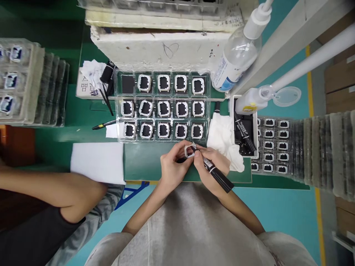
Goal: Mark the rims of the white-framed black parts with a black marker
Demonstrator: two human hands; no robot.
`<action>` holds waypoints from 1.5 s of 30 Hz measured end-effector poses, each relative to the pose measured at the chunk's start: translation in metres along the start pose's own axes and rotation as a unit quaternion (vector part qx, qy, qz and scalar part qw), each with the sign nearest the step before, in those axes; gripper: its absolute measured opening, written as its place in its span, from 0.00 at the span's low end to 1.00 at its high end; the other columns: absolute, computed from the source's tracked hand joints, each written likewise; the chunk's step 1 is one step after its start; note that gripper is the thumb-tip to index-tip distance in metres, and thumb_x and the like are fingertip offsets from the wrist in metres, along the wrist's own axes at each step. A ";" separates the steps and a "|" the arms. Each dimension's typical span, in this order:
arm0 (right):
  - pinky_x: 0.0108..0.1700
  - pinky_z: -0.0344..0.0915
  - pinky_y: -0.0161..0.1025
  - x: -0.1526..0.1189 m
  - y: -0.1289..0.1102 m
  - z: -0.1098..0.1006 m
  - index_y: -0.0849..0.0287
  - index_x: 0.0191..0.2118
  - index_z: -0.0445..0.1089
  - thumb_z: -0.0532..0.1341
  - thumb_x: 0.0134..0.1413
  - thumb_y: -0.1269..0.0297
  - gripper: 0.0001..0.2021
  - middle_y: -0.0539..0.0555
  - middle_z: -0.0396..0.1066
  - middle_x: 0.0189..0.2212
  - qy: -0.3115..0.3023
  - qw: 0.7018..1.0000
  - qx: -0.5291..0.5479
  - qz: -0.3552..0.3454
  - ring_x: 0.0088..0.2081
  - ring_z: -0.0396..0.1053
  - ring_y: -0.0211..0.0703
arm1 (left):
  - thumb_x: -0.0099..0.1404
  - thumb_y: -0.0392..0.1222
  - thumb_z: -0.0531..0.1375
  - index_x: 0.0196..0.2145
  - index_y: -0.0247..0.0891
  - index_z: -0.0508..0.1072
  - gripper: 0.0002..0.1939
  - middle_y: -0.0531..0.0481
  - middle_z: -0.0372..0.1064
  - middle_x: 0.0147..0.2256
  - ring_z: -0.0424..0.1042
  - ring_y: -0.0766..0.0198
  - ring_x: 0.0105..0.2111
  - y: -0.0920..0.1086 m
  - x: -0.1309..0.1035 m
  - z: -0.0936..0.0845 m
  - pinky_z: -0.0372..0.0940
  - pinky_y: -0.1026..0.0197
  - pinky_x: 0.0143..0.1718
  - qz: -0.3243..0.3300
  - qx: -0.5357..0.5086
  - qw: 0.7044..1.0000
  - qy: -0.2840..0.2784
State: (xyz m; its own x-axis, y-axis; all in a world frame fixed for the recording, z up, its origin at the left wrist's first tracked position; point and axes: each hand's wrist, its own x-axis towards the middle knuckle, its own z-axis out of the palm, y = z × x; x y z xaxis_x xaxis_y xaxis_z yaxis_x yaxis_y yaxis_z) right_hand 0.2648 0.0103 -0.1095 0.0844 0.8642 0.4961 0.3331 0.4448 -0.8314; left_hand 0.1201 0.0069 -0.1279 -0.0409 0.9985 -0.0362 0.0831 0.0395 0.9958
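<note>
The clear tray (163, 97) lies on the green surface (144, 160), and fourteen white frames stand in its compartments, in three rows. One more white piece, the small frame (186, 152), is just below the lower edge of the tray, near its right corner. The left hand (174, 164) has the fingers closed in a pinch and holds this small frame by its edge. The right hand (211, 164) is curled around the black marker (220, 178), whose front end is at the small frame; whether it touches, I cannot tell. Just right of the tray lies the white cloth (222, 135), and farther right stands the white box (256, 133). Left of the tray are the dark tweezers (106, 101).
</note>
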 end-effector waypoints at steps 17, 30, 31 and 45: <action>0.49 0.82 0.42 0.000 0.002 0.000 0.57 0.47 0.75 0.67 0.78 0.76 0.07 0.53 0.80 0.47 -0.001 1.000 0.001 0.006 0.48 0.82 0.48 | 0.71 0.37 0.72 0.54 0.40 0.80 0.15 0.50 0.84 0.46 0.85 0.61 0.45 0.000 0.000 0.001 0.80 0.62 0.52 0.003 -0.001 1.000 0.003; 0.47 0.84 0.49 -0.003 0.000 -0.001 0.54 0.50 0.74 0.66 0.79 0.74 0.06 0.53 0.80 0.48 0.017 1.000 0.009 0.001 0.48 0.83 0.53 | 0.63 0.33 0.76 0.55 0.38 0.78 0.25 0.49 0.85 0.46 0.86 0.59 0.44 0.011 0.001 0.002 0.82 0.60 0.53 -0.025 -0.054 0.998 0.003; 0.47 0.84 0.49 -0.003 0.000 -0.001 0.54 0.50 0.74 0.66 0.79 0.74 0.06 0.53 0.80 0.48 0.019 1.000 0.011 0.000 0.48 0.83 0.54 | 0.63 0.33 0.76 0.55 0.38 0.78 0.24 0.49 0.85 0.45 0.86 0.59 0.44 0.011 0.001 0.002 0.82 0.60 0.53 -0.024 -0.053 0.998 0.003; 0.44 0.82 0.45 -0.003 0.001 -0.002 0.55 0.46 0.75 0.66 0.78 0.71 0.04 0.53 0.80 0.48 -0.006 0.999 -0.009 0.045 0.44 0.83 0.50 | 0.71 0.39 0.70 0.55 0.39 0.77 0.16 0.51 0.85 0.43 0.86 0.61 0.39 0.012 0.000 0.007 0.82 0.60 0.48 0.039 0.089 0.995 0.022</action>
State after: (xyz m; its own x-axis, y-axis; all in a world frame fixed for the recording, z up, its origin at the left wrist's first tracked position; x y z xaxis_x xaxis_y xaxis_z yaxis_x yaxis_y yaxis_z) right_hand 0.2663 0.0081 -0.1110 0.1031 0.9032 0.4166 0.3407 0.3614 -0.8679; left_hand 0.1277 0.0077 -0.1168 -0.0706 0.9963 0.0483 0.2626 -0.0282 0.9645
